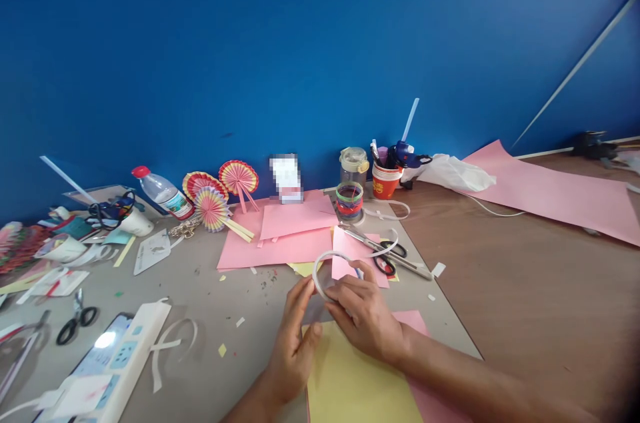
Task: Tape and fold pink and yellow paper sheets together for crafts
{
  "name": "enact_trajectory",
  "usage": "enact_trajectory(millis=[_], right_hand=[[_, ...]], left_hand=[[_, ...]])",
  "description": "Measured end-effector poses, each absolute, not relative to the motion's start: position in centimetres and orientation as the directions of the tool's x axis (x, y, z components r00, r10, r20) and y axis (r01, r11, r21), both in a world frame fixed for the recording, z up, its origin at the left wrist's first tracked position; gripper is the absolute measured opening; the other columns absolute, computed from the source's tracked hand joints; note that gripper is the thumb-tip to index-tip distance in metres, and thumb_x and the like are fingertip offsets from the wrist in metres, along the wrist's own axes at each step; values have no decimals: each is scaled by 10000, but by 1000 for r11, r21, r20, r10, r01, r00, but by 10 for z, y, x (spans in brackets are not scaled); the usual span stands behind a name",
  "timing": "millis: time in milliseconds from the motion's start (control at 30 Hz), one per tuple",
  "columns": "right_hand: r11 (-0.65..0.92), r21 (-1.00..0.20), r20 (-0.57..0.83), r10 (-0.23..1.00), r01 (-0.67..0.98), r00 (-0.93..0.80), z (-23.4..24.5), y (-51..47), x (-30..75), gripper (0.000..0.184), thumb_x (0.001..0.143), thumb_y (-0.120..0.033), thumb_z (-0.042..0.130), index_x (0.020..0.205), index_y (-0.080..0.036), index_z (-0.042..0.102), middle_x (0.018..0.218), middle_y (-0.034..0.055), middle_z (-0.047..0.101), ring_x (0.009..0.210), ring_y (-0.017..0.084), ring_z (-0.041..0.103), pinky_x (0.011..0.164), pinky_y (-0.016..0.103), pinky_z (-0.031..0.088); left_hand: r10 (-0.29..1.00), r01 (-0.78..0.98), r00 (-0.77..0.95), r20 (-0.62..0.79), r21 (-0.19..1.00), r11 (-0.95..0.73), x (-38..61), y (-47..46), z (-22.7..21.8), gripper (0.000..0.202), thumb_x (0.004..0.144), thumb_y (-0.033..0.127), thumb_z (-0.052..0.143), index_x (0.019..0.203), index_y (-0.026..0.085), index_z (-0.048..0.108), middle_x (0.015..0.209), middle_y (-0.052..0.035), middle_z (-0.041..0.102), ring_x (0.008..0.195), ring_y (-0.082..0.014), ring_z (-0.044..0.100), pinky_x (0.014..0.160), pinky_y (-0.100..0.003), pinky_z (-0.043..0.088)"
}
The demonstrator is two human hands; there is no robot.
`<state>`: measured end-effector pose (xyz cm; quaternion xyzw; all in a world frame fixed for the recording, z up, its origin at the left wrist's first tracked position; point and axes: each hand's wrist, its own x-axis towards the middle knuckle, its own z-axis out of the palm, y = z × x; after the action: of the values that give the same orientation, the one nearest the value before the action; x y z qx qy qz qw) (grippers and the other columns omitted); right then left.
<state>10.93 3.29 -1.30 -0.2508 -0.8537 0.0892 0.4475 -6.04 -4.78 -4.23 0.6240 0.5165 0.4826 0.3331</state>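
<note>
You count three paper fans (213,208), far, left of centre. Two pairs of scissors: black-handled scissors (77,323) near left, long scissors (383,255) right of centre. One water bottle (163,193) far left. One glass jar (354,166), one red cup (386,181), far centre. One yellow sheet (350,383) near. One tape roll (325,270) between your two hands: left hand (295,343), right hand (367,323).

tape roll (317,278): smooth white band | yellow sheet (350,380): matt paper | scissors (373,248): shiny metal blades | bottle (163,193): clear plastic

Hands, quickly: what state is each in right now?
Left hand: fingers grip the tape roll at its edge.
Right hand: closed on the same tape roll.
</note>
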Motion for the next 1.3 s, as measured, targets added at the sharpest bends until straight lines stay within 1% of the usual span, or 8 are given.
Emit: enact_trajectory(millis=[133,300,433,533,833,1033,1167,1300], right_hand=[[857,-373,705,511,356,-491,-15,34,111,78,896,-146,456,885,-188,521,633,-20,610,590,128,520,927,411,305],[865,-367,701,498,341,-510,-17,36,112,86,901,-160,453,900,-188,534,637,-20,608,609,131,523,926,412,291],[871,-339,683,488,357,-543,-18,34,112,80,895,-160,463,892,-179,541,632,-12,607,615,135,513,915,412,283],[873,-323,683,482,366,-549,-18,33,111,82,899,-161,471,872,-178,546,628,-16,603,613,129,497,913,404,274],[875,-306,699,474,375,-535,-17,37,115,126,920,-229,492,811,-177,530,610,-28,571,612,125,493,874,376,284],[889,-384,654,453,250,-606,-18,42,120,175,926,-280,468,780,-193,508,602,-28,531,575,128,444,810,348,332],[852,-490,561,472,187,-680,-14,44,123,61,840,-172,454,808,-212,489,610,-39,503,581,136,445,864,383,340],[841,-521,538,456,146,-709,-12,46,125,172,693,-111,430,820,-222,467,612,-40,472,576,144,434,868,385,368]], left_hand=[[965,220,-117,235,954,-205,-60,-43,-37,319,913,335,528,1206,215,564,1223,-100,551,1156,-248,517,997,-378,429],[943,242,-156,294,937,-252,-59,-39,-36,175,892,301,559,1038,208,590,1086,-79,553,1078,-225,529,940,-351,439],[915,379,-204,348,890,-254,-61,-39,-36,61,868,266,590,884,207,589,1043,-69,544,1056,-221,522,914,-340,429],[885,465,-225,408,843,-271,-63,-39,-34,80,865,249,588,799,206,573,974,-57,557,994,-206,539,874,-324,442],[909,467,-133,394,834,-293,-64,-43,-29,124,911,239,509,793,207,532,1186,-103,617,1161,-246,539,946,-379,422],[958,355,-123,259,913,-201,-67,-42,-30,179,925,319,501,790,202,505,1232,-127,619,1162,-259,552,946,-386,417],[964,315,-128,235,931,-185,-68,-42,-29,180,920,328,512,796,199,512,1258,-137,607,1205,-264,527,974,-390,397],[970,281,-136,202,947,-157,-70,-42,-28,190,914,342,522,791,197,510,1257,-147,608,1198,-267,535,965,-388,407]])
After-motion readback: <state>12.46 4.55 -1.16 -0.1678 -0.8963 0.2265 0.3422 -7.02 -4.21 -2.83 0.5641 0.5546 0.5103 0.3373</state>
